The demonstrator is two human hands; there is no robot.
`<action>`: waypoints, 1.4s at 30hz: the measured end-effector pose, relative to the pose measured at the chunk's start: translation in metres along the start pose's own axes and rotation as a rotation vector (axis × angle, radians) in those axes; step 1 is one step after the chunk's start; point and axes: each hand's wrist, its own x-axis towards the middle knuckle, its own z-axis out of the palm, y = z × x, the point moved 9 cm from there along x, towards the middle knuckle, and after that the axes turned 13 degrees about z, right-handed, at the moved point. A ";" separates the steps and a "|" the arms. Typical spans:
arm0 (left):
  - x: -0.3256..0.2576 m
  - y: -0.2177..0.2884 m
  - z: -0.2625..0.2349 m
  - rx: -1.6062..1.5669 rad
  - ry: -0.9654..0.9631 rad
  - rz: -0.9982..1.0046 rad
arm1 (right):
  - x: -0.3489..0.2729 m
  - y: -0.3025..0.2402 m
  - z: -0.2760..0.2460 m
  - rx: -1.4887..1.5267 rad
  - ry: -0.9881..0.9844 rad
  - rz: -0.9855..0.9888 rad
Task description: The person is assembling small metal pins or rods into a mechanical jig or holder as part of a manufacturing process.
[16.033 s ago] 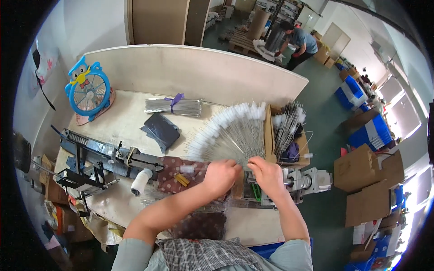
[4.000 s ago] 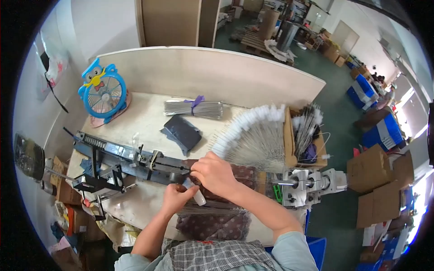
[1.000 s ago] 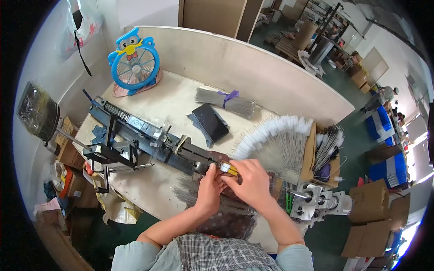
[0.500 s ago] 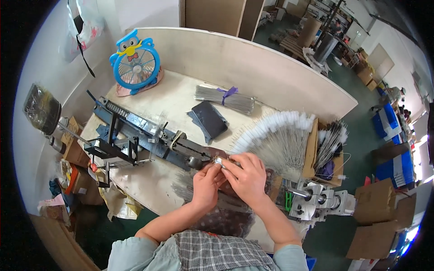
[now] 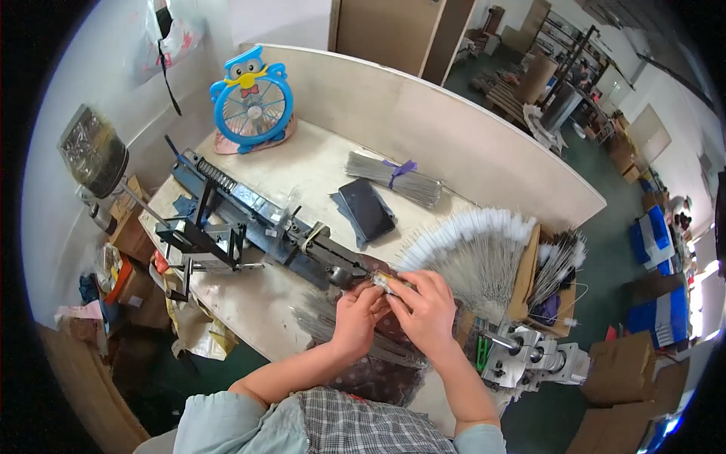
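Note:
My left hand [image 5: 354, 319] and my right hand [image 5: 426, 310] meet fingertip to fingertip at the near right end of a long dark metal bench device [image 5: 261, 219]. Between the right fingers shows a small whitish and yellowish piece [image 5: 383, 282], too small to name. The left fingers are pinched against its lower side, and what they grip is hidden. Just left of the fingertips is a round dark knob [image 5: 339, 276] on the device. Thin metal wires [image 5: 321, 321] lie beside my left wrist, over a brown spotted cloth [image 5: 386, 382].
White-tipped wire brushes [image 5: 476, 253] fan out at right, next to a cardboard box [image 5: 524, 284] of more. Behind lie a dark phone [image 5: 367, 208], a tied wire bundle [image 5: 401, 178] and a blue fan [image 5: 254, 110]. A metal shaft mechanism [image 5: 529, 356] stands at the near right edge.
The whole view has shifted slightly, moving the bench to the right and down in the picture. Both hands stay together at the device's end, with the small piece turned a little between the fingers.

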 end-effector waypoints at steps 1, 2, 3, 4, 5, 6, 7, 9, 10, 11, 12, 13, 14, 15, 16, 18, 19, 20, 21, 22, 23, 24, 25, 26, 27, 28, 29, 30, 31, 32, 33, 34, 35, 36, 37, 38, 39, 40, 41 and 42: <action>-0.001 0.001 0.000 -0.006 0.005 0.001 | 0.000 -0.002 0.000 -0.002 -0.006 -0.004; -0.003 0.003 0.001 -0.012 0.022 0.001 | 0.001 -0.004 -0.003 0.012 0.004 0.008; -0.005 0.004 0.002 -0.019 0.038 0.000 | 0.001 -0.005 -0.005 0.025 0.015 0.021; -0.004 0.006 0.003 -0.025 0.047 -0.001 | 0.002 -0.008 -0.004 0.019 0.016 0.017; -0.002 0.006 0.002 -0.030 0.043 -0.001 | 0.001 -0.009 -0.004 0.014 0.039 0.031; -0.001 0.002 0.000 -0.034 0.043 -0.010 | 0.001 -0.009 -0.005 0.009 0.062 0.044; 0.000 0.000 -0.004 -0.036 0.043 -0.017 | 0.001 -0.011 -0.002 0.006 0.065 0.041; 0.002 -0.001 -0.007 -0.029 0.035 -0.005 | 0.000 -0.008 -0.001 -0.025 0.122 0.077; 0.003 -0.002 -0.008 -0.021 0.030 0.005 | -0.001 -0.007 -0.003 -0.028 0.125 0.071; 0.004 -0.004 -0.009 -0.025 0.027 0.009 | -0.002 -0.007 -0.005 -0.019 0.131 0.049; 0.004 -0.005 -0.009 -0.027 0.001 0.017 | -0.002 -0.008 -0.007 -0.009 0.137 0.027; 0.004 -0.005 -0.007 -0.027 -0.024 0.020 | -0.002 -0.008 -0.008 -0.011 0.140 0.027; 0.003 -0.005 -0.004 -0.026 -0.027 0.019 | -0.002 -0.010 -0.009 -0.009 0.132 0.013; 0.003 -0.002 -0.002 0.003 0.005 0.030 | -0.002 -0.012 -0.009 -0.006 0.123 -0.001; 0.001 0.003 -0.001 0.035 0.035 0.038 | -0.002 -0.011 -0.009 -0.007 0.128 0.004; -0.005 0.010 0.008 0.043 0.041 0.027 | -0.002 -0.010 -0.008 -0.010 0.120 0.010; -0.005 0.011 0.011 0.044 0.049 0.023 | -0.002 -0.009 -0.009 -0.011 0.128 0.011; -0.002 0.008 0.003 0.046 0.046 0.031 | -0.002 -0.010 -0.008 -0.001 0.120 0.007; 0.002 0.000 -0.007 0.012 -0.004 0.035 | -0.001 -0.011 -0.007 0.008 0.113 0.004; 0.002 0.001 -0.003 -0.023 -0.054 0.034 | -0.001 -0.011 -0.006 0.009 0.119 0.003; 0.002 0.001 0.000 -0.021 -0.059 0.036 | -0.001 -0.011 -0.004 0.019 0.117 0.008; 0.000 0.003 0.001 -0.028 -0.016 0.034 | 0.000 -0.011 -0.003 0.029 0.116 0.013; -0.003 0.006 0.001 -0.036 0.031 0.032 | 0.000 -0.013 -0.002 0.030 0.117 0.012; -0.002 0.003 -0.002 -0.035 0.031 0.033 | 0.001 -0.012 -0.003 0.026 0.137 0.039; 0.000 -0.003 -0.008 -0.071 0.037 0.022 | 0.002 -0.011 -0.004 0.022 0.157 0.065; 0.003 -0.004 -0.009 -0.109 0.042 0.013 | 0.002 -0.011 -0.004 0.023 0.159 0.062; 0.003 -0.003 -0.007 -0.109 0.041 0.016 | 0.001 -0.011 -0.004 0.012 0.156 0.054; 0.001 -0.002 -0.004 -0.098 0.049 0.005 | 0.001 -0.011 -0.004 0.000 0.153 0.046; 0.001 -0.003 -0.001 -0.089 0.054 -0.010 | 0.000 -0.009 -0.006 -0.004 0.157 0.045; 0.004 -0.007 -0.011 -0.090 0.055 -0.004 | -0.001 -0.011 -0.007 -0.007 0.151 0.023; 0.010 -0.014 -0.020 -0.127 -0.048 0.024 | -0.001 -0.013 -0.008 -0.010 0.144 0.002; 0.010 -0.016 -0.020 -0.164 -0.154 0.047 | -0.001 -0.014 -0.008 -0.012 0.145 0.001; 0.005 -0.008 -0.002 -0.165 -0.156 0.034 | -0.001 -0.012 -0.006 -0.026 0.134 0.008; 0.000 0.001 0.009 -0.072 -0.042 0.038 | -0.001 -0.010 -0.004 -0.039 0.122 0.013; -0.003 0.012 0.011 0.021 0.074 0.054 | 0.000 -0.011 -0.005 -0.040 0.122 0.012; 0.000 0.008 0.003 0.019 0.074 0.056 | 0.001 -0.014 -0.008 -0.049 0.116 0.003; 0.005 -0.002 -0.006 -0.006 0.007 0.051 | 0.002 -0.017 -0.011 -0.059 0.110 -0.007; 0.006 -0.001 -0.002 -0.031 -0.060 0.047 | 0.002 -0.018 -0.014 -0.059 0.108 -0.009; 0.006 0.000 -0.001 -0.034 -0.057 0.049 | 0.002 -0.017 -0.017 -0.066 0.094 0.006; 0.004 0.001 -0.001 -0.023 -0.023 0.045 | 0.002 -0.016 -0.021 -0.072 0.081 0.020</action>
